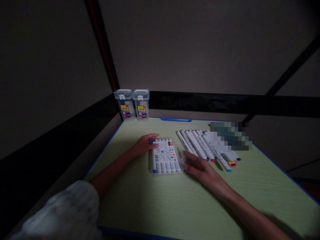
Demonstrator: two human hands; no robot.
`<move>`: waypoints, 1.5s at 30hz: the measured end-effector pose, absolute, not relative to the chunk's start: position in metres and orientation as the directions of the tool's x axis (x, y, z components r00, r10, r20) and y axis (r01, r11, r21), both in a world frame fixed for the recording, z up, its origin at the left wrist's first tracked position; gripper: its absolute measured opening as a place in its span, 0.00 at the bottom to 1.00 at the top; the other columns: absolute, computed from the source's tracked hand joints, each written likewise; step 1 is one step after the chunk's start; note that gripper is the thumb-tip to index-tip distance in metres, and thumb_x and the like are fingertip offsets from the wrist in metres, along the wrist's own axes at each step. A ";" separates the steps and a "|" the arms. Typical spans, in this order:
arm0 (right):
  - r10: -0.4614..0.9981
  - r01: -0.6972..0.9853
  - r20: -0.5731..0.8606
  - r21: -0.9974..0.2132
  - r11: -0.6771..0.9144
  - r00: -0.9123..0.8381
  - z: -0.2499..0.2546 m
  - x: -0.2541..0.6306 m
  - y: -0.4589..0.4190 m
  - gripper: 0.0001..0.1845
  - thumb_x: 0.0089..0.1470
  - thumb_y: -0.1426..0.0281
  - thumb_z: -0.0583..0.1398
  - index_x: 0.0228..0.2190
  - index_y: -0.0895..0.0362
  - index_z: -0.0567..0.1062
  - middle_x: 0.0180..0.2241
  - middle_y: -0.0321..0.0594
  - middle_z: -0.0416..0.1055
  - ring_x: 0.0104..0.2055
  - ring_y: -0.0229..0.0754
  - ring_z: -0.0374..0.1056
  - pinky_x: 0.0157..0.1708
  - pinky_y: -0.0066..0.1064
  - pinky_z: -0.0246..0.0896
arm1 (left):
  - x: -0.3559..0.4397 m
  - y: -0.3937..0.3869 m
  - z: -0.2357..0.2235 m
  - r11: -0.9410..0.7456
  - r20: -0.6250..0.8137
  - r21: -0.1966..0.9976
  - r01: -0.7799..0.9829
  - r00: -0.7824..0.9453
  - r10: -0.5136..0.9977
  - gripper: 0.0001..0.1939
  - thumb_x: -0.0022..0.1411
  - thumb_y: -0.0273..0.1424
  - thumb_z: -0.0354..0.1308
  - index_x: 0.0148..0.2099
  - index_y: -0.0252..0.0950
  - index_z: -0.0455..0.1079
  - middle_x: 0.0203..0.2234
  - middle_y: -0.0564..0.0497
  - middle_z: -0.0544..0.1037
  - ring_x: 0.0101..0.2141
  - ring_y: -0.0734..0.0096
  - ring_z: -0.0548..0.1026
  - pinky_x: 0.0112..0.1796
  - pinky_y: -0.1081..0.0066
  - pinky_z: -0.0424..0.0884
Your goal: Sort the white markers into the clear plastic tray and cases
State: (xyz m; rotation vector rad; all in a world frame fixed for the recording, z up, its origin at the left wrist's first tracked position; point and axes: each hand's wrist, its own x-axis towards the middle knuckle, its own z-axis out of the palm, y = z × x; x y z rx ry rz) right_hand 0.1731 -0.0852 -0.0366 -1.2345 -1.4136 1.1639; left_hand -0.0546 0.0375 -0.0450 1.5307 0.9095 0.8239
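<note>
A clear plastic case of white markers [165, 156] lies flat in the middle of a pale green table [175, 206]. My left hand [145, 144] rests on the case's far left corner, fingers curled over its edge. Against the case's right side lies my right hand [198, 167], fingers stretched out and touching it. A row of loose white markers with coloured caps [203, 146] lies just right of the case, beside my right hand.
Two upright clear plastic boxes with yellow labels [132, 104] stand at the table's far left corner. A blurred-out patch [228, 136] covers something behind the loose markers. Dark rails and plain walls surround the table. The table has a blue edge.
</note>
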 end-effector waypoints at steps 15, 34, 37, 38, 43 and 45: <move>0.990 -0.472 -0.140 -0.873 -0.121 0.005 -0.026 0.162 -0.086 0.22 0.33 0.72 0.66 0.36 0.52 0.74 0.43 0.39 0.71 0.49 0.44 0.63 0.52 0.38 0.52 | -0.062 0.038 -0.037 -0.004 -0.030 0.997 0.071 0.483 0.875 0.28 0.38 0.26 0.65 0.45 0.30 0.65 0.42 0.45 0.72 0.41 0.65 0.71 0.45 0.61 0.64; 0.995 -0.209 0.091 -0.973 0.095 0.027 -0.042 0.145 -0.088 0.34 0.35 0.67 0.66 0.46 0.49 0.62 0.56 0.42 0.52 0.52 0.48 0.58 0.49 0.41 0.56 | -0.065 0.034 -0.036 -0.082 -0.019 0.978 0.191 0.475 0.880 0.34 0.37 0.30 0.66 0.49 0.30 0.62 0.44 0.42 0.70 0.44 0.60 0.69 0.46 0.59 0.63; 0.992 -0.244 0.121 -0.962 0.125 0.032 -0.036 0.147 -0.087 0.32 0.35 0.69 0.66 0.44 0.50 0.63 0.56 0.42 0.53 0.51 0.47 0.60 0.49 0.41 0.56 | -0.064 0.032 -0.034 -0.086 -0.025 0.977 0.196 0.504 0.863 0.36 0.38 0.30 0.66 0.52 0.32 0.60 0.46 0.42 0.69 0.45 0.60 0.68 0.45 0.59 0.63; 0.992 -0.260 0.123 -0.957 0.127 0.032 -0.034 0.148 -0.087 0.31 0.35 0.70 0.66 0.44 0.50 0.63 0.55 0.42 0.54 0.51 0.47 0.60 0.49 0.42 0.56 | -0.064 0.031 -0.033 -0.090 -0.025 0.976 0.196 0.519 0.854 0.36 0.39 0.30 0.66 0.52 0.32 0.59 0.46 0.42 0.69 0.45 0.60 0.68 0.45 0.60 0.63; 0.989 -0.308 0.120 -0.941 0.139 0.081 -0.025 0.156 -0.086 0.30 0.35 0.72 0.66 0.42 0.49 0.64 0.53 0.42 0.59 0.49 0.48 0.61 0.49 0.44 0.54 | -0.060 0.025 -0.029 -0.116 -0.027 0.971 0.210 0.574 0.818 0.39 0.40 0.30 0.65 0.55 0.31 0.55 0.43 0.42 0.71 0.43 0.61 0.70 0.42 0.63 0.64; 0.985 -0.312 0.138 -0.936 0.164 0.103 -0.024 0.158 -0.085 0.29 0.35 0.72 0.66 0.42 0.50 0.64 0.52 0.42 0.60 0.49 0.48 0.62 0.49 0.44 0.54 | -0.058 0.023 -0.029 -0.124 -0.019 0.970 0.211 0.572 0.820 0.41 0.39 0.29 0.65 0.56 0.31 0.54 0.41 0.43 0.72 0.41 0.62 0.70 0.41 0.64 0.65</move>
